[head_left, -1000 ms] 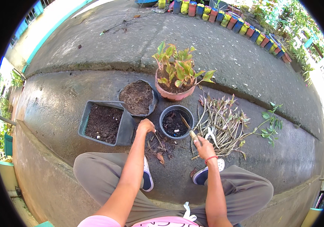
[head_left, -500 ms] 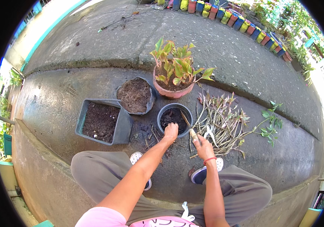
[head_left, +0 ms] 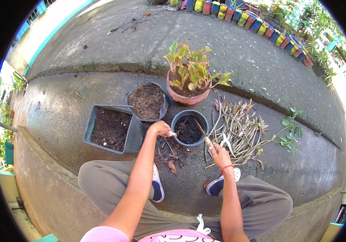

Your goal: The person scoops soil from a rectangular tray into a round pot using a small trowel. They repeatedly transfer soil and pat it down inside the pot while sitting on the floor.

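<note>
A round dark grey pot (head_left: 173,139) with soil (head_left: 188,129) in it stands in front of me. My right hand (head_left: 220,156) is closed around the wooden handle of a hand trowel (head_left: 208,142). Its narrow metal blade slants over the pot's right rim, with the tip down by the soil. Just off the pot's left rim is my left hand (head_left: 161,128), fingers pinched on a small pale piece (head_left: 173,134) whose kind I cannot make out.
A square soil-filled planter (head_left: 87,139) and a black bag of soil (head_left: 164,105) stand at left. Behind the pot is a pink pot (head_left: 188,100) with a leafy plant (head_left: 195,70). White-handled pruners (head_left: 225,141) rest on cut stems (head_left: 241,129). Dry debris (head_left: 171,153) lies near my left shoe.
My left hand has come up out of the pot and moved left past its rim, with a small pale piece in its fingers. The right hand keeps the trowel in nearly the same place.
</note>
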The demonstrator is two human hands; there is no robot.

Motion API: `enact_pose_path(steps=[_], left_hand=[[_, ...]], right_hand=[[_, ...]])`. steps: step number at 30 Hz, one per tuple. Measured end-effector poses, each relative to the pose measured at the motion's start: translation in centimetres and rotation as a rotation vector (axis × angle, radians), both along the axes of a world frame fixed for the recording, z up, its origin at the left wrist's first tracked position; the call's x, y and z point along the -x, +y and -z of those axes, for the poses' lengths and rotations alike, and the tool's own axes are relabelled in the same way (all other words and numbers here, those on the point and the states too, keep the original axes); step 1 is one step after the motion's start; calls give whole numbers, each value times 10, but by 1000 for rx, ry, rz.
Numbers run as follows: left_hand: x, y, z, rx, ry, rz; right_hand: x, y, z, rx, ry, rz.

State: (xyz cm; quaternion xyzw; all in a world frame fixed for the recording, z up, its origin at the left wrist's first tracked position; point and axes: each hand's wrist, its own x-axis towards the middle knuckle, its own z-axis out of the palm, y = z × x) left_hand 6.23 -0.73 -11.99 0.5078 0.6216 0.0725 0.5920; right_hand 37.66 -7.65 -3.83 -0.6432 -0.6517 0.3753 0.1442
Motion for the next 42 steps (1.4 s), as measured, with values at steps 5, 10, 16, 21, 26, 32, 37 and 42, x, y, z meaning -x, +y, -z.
enact_pose_path(steps=[5, 10, 16, 21, 26, 32, 37, 42], left_hand=[[5, 4, -2, -393, 487, 16], [-48, 18, 18, -564, 416, -139], [-97, 4, 40, -471, 703, 243], [-104, -6, 49, -546, 431, 24], [-90, 15, 36, -585, 225, -94], [-75, 42, 36, -784, 307, 146], [-82, 43, 50, -638, 429, 231], [-73, 37, 43, -766, 559, 420]], right_hand=[[33, 13, 9, -81, -19, -48], [41, 16, -15, 11, -125, -145], [3, 17, -44, 105, -69, -49], [-2, 16, -41, 211, -39, 54], [-8, 6, -66, -9, -131, -59], [37, 7, -44, 70, -483, -193], [53, 17, -17, 102, -396, -156], [18, 16, -57, 75, -388, -133]])
